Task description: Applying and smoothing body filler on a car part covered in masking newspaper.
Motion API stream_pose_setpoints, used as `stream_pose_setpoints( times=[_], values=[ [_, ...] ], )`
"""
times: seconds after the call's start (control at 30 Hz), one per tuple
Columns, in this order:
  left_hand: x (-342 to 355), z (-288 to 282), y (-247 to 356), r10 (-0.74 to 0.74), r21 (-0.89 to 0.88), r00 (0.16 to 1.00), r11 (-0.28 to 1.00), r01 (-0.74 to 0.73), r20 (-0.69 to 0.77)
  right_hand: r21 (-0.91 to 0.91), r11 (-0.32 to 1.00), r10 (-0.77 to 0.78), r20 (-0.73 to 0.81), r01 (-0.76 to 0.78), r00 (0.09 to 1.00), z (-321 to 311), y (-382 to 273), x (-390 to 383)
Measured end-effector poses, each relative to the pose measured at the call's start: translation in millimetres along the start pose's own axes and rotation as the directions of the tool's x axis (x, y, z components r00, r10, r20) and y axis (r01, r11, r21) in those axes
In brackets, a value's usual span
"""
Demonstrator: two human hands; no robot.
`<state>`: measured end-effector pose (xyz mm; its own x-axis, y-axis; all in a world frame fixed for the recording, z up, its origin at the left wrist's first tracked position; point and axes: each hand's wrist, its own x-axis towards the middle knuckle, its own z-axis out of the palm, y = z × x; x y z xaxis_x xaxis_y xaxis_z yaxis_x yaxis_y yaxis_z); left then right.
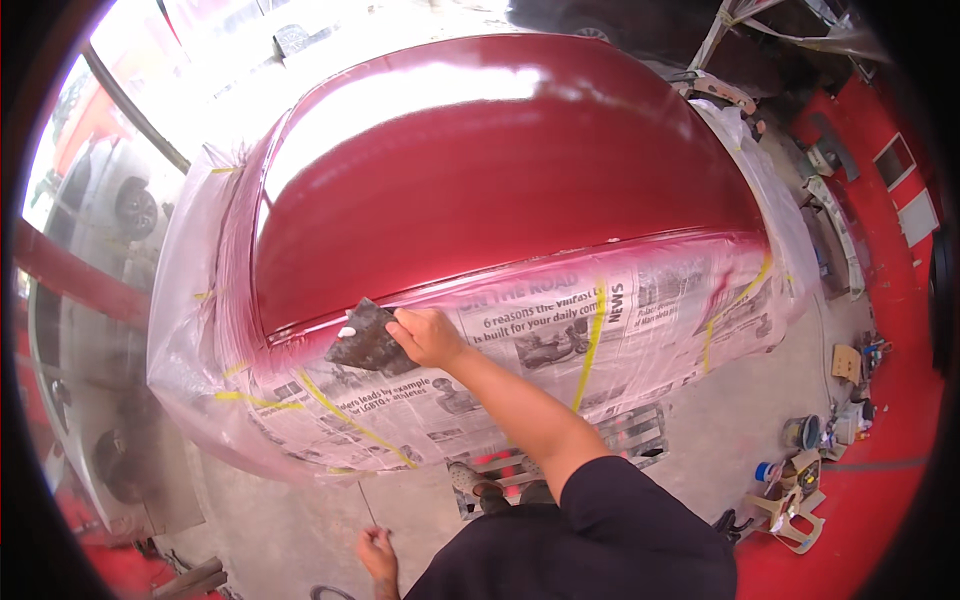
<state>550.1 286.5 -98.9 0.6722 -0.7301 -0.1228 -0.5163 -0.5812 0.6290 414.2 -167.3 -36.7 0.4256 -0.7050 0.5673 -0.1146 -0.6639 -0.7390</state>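
Observation:
My right hand (428, 338) reaches forward and grips a dark, flat, worn-looking plate (372, 342) with a small white dab at its left edge. The plate is over the near left edge of a glossy red car panel (500, 170), where the newspaper masking begins; I cannot tell whether it touches. Down at the lower left, my left hand (377, 553) hangs beside my body with its fingers curled together. What it holds, if anything, is too small to make out. Newspaper (480, 370) with yellow tape strips covers the side facing me.
Clear plastic sheeting (185, 290) wraps the car's left end. Under my feet is a slatted pallet (635, 435). At the right stand a bucket (800, 432) and a beige stool (795, 518) with clutter. Another car (75, 300) is parked at the left.

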Motion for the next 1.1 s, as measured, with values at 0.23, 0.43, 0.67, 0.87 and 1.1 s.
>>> stream_pose_setpoints(
  times=[0.23, 0.43, 0.67, 0.87, 1.1],
  values=[
    [-196.9, 47.0, -39.2, -0.547, -0.150, 0.826, 0.813, 0.563, 0.137, 0.226, 0.948, 0.235, -0.029, -0.223, 0.971, -15.6, -21.2, -1.5],
    [-266.4, 86.3, -88.1, -0.592, -0.122, 0.771, 0.769, 0.628, 0.236, 0.435, 0.809, 0.404, 0.076, -0.394, 0.912, -39.3, -44.5, -135.3],
    [-245.0, 42.6, 38.9, -0.420, -0.344, 0.869, 0.801, 0.491, 0.262, 0.356, 0.475, 0.666, 0.453, -0.805, 0.593, -78.9, -61.6, -325.8],
    [-255.7, 42.3, 52.9, -0.342, -0.176, 0.899, 0.901, 0.396, 0.273, 0.496, 0.445, 0.671, 0.366, -0.746, 0.644, -114.5, -83.7, -321.1],
    [-264.1, 66.1, 78.6, -0.378, -0.336, 0.918, 0.855, 0.395, 0.118, 0.663, 0.283, 0.643, 0.405, -0.693, 0.650, -136.2, -84.1, -286.0]
  ],
)
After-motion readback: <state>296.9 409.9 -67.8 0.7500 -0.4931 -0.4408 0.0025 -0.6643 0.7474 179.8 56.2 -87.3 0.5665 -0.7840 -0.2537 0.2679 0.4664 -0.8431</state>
